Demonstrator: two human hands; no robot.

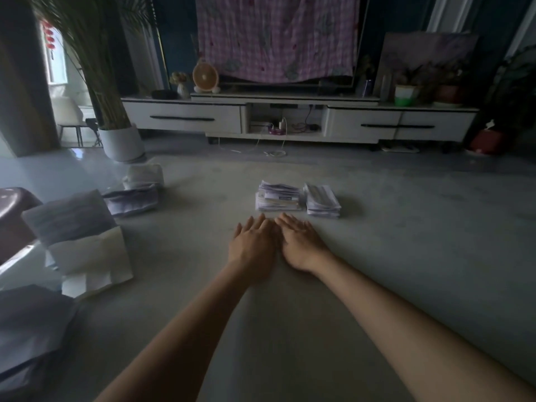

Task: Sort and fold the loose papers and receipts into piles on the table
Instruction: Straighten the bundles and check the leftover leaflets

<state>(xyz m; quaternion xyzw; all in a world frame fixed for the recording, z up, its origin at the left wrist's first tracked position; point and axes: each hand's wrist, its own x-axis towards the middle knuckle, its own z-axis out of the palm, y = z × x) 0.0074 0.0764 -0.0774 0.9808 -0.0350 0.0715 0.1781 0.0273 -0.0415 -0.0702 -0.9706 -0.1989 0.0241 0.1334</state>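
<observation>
Resting palm down on the flat grey counter (406,256), the left hand (252,242) and the right hand (301,242) lie side by side with straight fingers. Both are released and hold nothing. Their inner edges touch each other, and the two bare forearms come in from the lower edge of the view.

Just beyond the fingertips, near to them but apart, two neat piles stand on the counter. The squared stack of white and printed folded receipts (278,197) is on the left. The stack of white folded sheets (322,201) is just beside it on the right, with only a narrow gap between them.

Well apart to the left lies a loose heap of creased bluish-white papers (132,198), and a crumpled white bundle (143,175) sits just behind it. Nearer to the person, at the left edge, a large creased white sheet (92,262) lies partly under a grey sheet (69,216). More dark sheets (29,329) fill the lower left corner, too dim to read.

Far behind stand a round white plant pot (121,143) with tall green leaves and a long low white cabinet (185,118) with dark handles. A round orange fan (205,74) stands on the cabinet, and a pink checked cloth (275,36) hangs above it.
</observation>
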